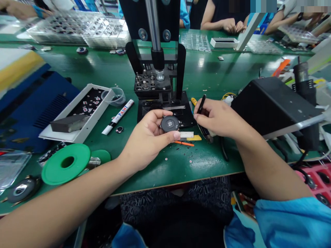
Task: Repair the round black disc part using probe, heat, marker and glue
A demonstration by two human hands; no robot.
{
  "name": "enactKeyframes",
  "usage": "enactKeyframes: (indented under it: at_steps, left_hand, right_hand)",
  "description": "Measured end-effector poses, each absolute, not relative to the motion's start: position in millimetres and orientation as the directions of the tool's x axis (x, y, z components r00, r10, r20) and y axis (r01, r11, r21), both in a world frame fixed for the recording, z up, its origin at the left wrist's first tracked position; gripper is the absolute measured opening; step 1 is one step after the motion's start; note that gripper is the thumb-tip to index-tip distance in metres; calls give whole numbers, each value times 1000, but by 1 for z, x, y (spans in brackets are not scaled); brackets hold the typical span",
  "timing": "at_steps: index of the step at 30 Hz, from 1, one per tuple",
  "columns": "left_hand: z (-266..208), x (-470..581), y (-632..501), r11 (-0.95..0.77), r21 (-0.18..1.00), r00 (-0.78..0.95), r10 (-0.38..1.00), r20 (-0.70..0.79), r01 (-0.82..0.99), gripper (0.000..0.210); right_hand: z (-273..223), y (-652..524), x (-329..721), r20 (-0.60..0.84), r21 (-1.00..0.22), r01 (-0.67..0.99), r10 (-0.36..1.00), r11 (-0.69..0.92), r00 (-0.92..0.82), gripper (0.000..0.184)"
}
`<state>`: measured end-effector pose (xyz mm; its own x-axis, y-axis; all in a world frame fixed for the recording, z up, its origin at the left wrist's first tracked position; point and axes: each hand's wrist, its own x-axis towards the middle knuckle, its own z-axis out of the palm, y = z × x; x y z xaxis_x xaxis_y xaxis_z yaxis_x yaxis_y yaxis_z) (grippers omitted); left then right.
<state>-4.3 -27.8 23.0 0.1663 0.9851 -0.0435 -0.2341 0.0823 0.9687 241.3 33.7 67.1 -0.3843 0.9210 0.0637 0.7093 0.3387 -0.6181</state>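
Note:
My left hand pinches a round black watch case by its rim, between thumb and fingers. The face turned up has a small light sensor-like centre. My right hand is to the right of it, apart from the watch case, and its fingers are closed around a slim black tool. The tool's lower end is hidden by the fingers, so its kind is unclear. Just behind both hands stands a black press fixture with a steel rod. A white strip, a yellow strip and an orange stick lie below the watch case.
On the left are a white tray of small parts, a paint marker, a clear cup and a green spool. A black box stands at right. Co-workers' hands show across the bench.

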Motion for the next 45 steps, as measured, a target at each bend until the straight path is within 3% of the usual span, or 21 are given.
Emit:
enactKeyframes:
  at_steps: [4,7,12,15,17,24,39,45]
  left_hand:
    - [23,-6,-29,50,985,160,987,-24,-163,59]
    - [25,-7,-31,31,994,168,986,-12,-107,66]
    - [24,-8,-31,8,1000,166,986,-11,18,60]
    - [21,-6,-30,24,997,203,979,-8,-77,64]
    - [18,-4,-29,32,990,224,974,0,-137,62]
    - [21,-2,-29,35,982,215,977,5,-184,55]
    - [24,0,-34,-44,999,194,980,46,-14,50]
    - [26,-1,-33,-84,996,170,982,76,37,49]
  right_hand:
    - [66,34,239,-74,-576,762,909,296,-409,9]
    - [66,34,240,18,-624,727,935,288,-355,9]
    - [60,34,240,189,-906,340,960,252,-207,10]
    - [53,30,233,245,-962,57,935,268,-257,19]
    - [47,25,227,276,-960,-40,911,278,-307,23]
    - [38,17,218,278,-956,-19,879,294,-388,30]
    - [41,14,220,313,-925,61,843,374,-437,21]
    - [38,16,221,350,-927,-14,849,376,-395,15]
